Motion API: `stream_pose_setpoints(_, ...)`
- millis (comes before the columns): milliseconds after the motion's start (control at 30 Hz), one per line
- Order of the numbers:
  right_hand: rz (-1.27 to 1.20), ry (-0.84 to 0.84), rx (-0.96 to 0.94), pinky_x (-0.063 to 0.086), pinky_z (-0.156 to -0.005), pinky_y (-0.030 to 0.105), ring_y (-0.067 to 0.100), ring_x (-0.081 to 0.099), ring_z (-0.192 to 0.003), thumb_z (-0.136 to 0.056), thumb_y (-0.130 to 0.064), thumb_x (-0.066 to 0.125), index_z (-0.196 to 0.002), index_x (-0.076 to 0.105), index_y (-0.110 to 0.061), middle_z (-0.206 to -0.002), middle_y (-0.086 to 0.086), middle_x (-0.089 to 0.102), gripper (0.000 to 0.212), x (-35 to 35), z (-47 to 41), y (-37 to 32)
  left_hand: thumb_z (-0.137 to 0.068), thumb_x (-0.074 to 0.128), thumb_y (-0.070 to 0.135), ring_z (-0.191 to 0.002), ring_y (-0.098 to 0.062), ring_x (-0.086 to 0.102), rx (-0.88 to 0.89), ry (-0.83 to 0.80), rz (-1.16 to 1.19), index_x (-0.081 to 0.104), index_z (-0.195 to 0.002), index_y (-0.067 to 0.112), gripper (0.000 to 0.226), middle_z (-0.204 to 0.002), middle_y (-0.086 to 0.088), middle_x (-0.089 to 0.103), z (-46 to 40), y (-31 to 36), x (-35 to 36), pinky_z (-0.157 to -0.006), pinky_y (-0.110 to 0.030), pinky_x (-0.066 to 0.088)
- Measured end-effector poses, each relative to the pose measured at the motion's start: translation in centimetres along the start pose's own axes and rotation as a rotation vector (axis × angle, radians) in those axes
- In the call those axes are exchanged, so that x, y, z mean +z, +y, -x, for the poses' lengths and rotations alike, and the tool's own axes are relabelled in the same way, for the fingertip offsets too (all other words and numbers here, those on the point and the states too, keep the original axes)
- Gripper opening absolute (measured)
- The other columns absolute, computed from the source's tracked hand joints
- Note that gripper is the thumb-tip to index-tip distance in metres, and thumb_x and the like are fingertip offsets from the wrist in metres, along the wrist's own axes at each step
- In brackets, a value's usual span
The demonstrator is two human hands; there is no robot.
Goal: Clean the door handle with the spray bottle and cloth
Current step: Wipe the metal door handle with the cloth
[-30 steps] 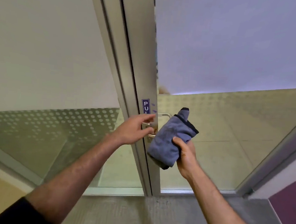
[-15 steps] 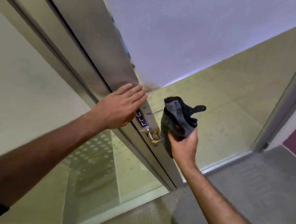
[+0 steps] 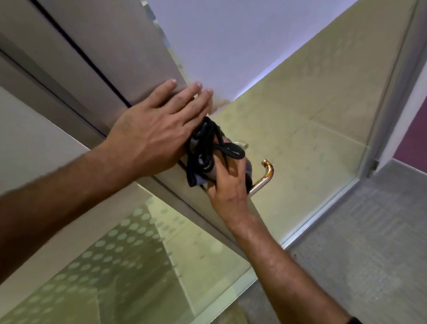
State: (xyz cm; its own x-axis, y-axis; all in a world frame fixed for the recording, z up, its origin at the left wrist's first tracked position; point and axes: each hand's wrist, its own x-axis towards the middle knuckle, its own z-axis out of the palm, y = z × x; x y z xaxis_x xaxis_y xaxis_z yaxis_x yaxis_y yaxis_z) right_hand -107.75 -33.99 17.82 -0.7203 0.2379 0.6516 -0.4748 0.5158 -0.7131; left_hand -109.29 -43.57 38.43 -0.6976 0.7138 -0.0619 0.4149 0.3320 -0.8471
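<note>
The left hand (image 3: 150, 134) lies flat with fingers spread on the grey metal door frame (image 3: 93, 52), gripping nothing. The right hand (image 3: 228, 185) is curled around the bunched grey cloth with black edging (image 3: 204, 148), pressing it onto the curved brass-tinted metal door handle (image 3: 266, 174), whose bare end sticks out just beyond the fingers.

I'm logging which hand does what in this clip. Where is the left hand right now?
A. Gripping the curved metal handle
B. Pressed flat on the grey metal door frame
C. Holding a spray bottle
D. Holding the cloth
B: the left hand lies open and flat on the grey metal door frame, while the right hand presses the grey, black-edged cloth onto the curved metal door handle.
</note>
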Motion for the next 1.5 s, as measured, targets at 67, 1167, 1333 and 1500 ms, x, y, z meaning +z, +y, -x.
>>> stream_pose_setpoints(67, 0.013, 0.014, 0.006, 0.032, -0.117, 0.042, 0.037, 0.045, -0.129, -0.065, -0.001, 0.083, -0.133, 0.060, -0.005, -0.138, 0.022, 0.055, 0.072, 0.9, 0.1, 0.4, -0.100, 0.027, 0.033, -0.158, -0.028, 0.008, 0.043, -0.003, -0.030, 0.003, -0.162, 0.008, 0.071, -0.171, -0.012, 0.003, 0.0, 0.5, 0.7, -0.127, -0.049, 0.006)
stream_pose_setpoints(1167, 0.169, -0.225, 0.061, 0.045, -0.091, 0.043, 0.018, 0.056, -0.104, -0.059, 0.018, 0.059, -0.108, 0.075, -0.016, -0.114, 0.000, 0.073, 0.061, -10.5, -5.3, 8.8, -0.097, 0.015, 0.049, -0.158, -0.035, 0.004, 0.101, -0.033, -0.117, 0.002, -0.159, 0.000, 0.081, -0.170, -0.021, 0.000, -0.3, 1.0, 0.8, -0.127, -0.054, 0.006)
stream_pose_setpoints(1333, 0.024, -0.611, 0.311, 0.045, -0.109, 0.036, 0.020, 0.059, -0.122, -0.071, 0.022, 0.052, -0.118, 0.072, -0.016, -0.129, 0.002, 0.067, 0.064, -9.7, -2.5, 9.5, -0.096, 0.015, 0.046, -0.158, -0.035, 0.005, 0.101, -0.022, -0.120, 0.003, -0.159, 0.000, 0.079, -0.170, -0.021, 0.000, -0.5, 1.1, 1.1, -0.127, -0.055, 0.009)
stream_pose_setpoints(1500, -0.009, -0.353, 0.501, 0.036, -0.116, 0.032, 0.021, 0.053, -0.130, -0.071, 0.019, 0.053, -0.126, 0.068, -0.012, -0.136, 0.005, 0.062, 0.065, -8.0, 1.6, 6.9, -0.096, 0.017, 0.044, -0.158, -0.035, 0.007, 0.103, -0.011, -0.119, 0.006, -0.159, -0.001, 0.078, -0.170, -0.021, 0.003, -0.5, 1.1, 1.1, -0.127, -0.055, 0.008)
